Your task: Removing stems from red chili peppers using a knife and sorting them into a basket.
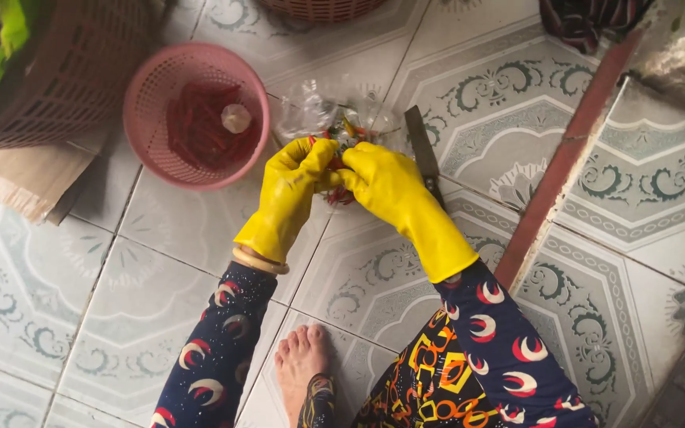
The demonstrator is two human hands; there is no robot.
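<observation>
Both my hands wear yellow rubber gloves. My left hand and my right hand meet over a clear plastic bag of red chilies lying on the tiled floor. Between the fingertips of both hands I pinch a red chili. More red and green chilies show inside the bag just beyond my fingers. A pink round plastic basket to the left holds a heap of red chilies and one pale round piece.
A dark knife lies on the tiles right of the bag. A large brown woven basket with green leaves stands at top left on cardboard. My bare foot rests below. A red-brown strip crosses the floor at right.
</observation>
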